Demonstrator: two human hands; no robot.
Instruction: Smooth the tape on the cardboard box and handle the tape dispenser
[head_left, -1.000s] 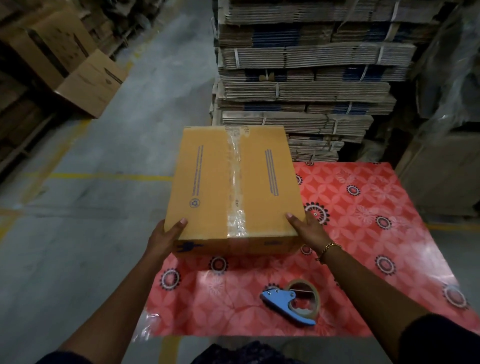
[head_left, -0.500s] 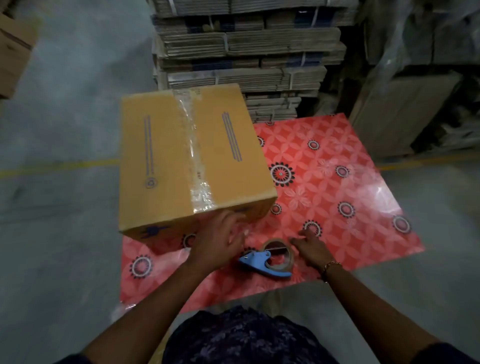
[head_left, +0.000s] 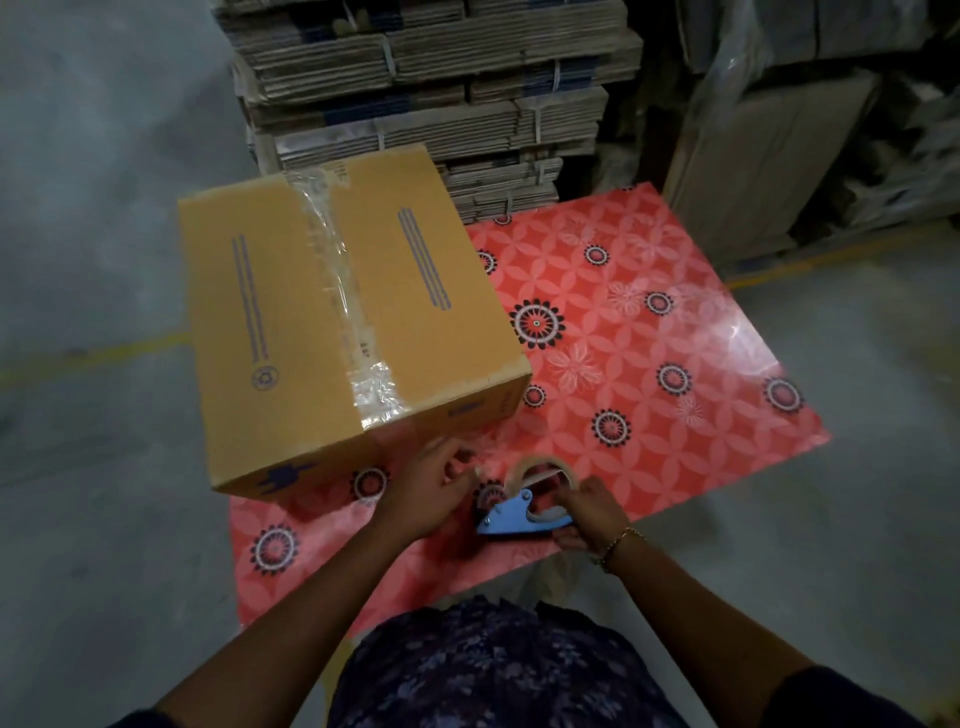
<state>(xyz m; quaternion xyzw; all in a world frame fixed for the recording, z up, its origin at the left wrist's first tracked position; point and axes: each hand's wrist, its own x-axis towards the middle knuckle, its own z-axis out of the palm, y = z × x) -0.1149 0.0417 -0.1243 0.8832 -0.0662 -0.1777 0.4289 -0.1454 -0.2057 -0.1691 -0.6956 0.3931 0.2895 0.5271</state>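
A closed cardboard box (head_left: 291, 332) sits on the left part of a red patterned table (head_left: 649, 364), overhanging its left edge. Clear tape (head_left: 343, 291) runs down the box's middle seam, wrinkled near the front edge. Just in front of the box, my right hand (head_left: 587, 514) grips the blue tape dispenser (head_left: 511, 519) by its handle, its tape roll (head_left: 540, 470) standing above. My left hand (head_left: 431, 488) is beside the dispenser's front, fingers pinched at what looks like the loose tape end.
Tall stacks of flattened, strapped cardboard (head_left: 426, 88) rise behind the table. Plastic-wrapped cartons (head_left: 810, 130) stand at the right. Grey concrete floor (head_left: 93, 519) with a yellow line lies to the left.
Both hands left the box. My right hand closed on the dispenser and lifted it upright; my left hand came off the box's front to the dispenser's tape end. The view shifted.
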